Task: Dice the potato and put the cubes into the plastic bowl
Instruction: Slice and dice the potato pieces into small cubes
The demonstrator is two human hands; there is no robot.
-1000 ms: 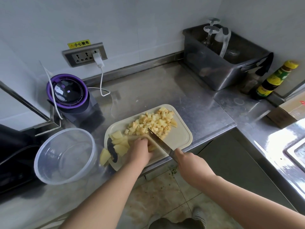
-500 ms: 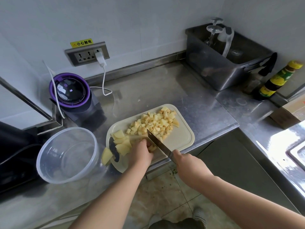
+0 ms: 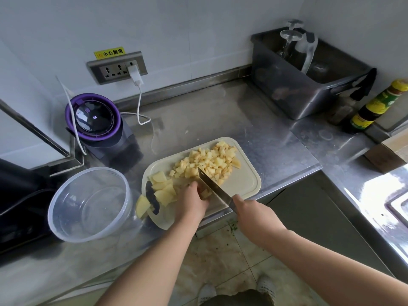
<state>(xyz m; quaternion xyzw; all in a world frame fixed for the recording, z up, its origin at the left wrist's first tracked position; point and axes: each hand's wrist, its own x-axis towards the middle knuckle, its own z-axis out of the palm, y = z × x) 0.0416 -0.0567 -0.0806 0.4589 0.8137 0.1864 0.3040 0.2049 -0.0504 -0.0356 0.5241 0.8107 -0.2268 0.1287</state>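
A pale cutting board lies on the steel counter. A heap of potato cubes covers its far half. Larger potato slices lie at its left end, and one slice sits off the board by the bowl. My left hand curls over a potato piece, holding it down on the board. My right hand grips the handle of a knife, whose blade stands right beside my left fingers. The clear plastic bowl stands to the left of the board with nothing in it.
A purple-rimmed appliance with a white cable stands behind the bowl. A dark bin with glasses sits at the back right, bottles beside it. A black appliance fills the left edge. The counter's front edge runs just under the board.
The knife blade has stayed beside my left fingers with small chopping shifts. Both hands remain over the near part of the board; the view has shifted slightly.
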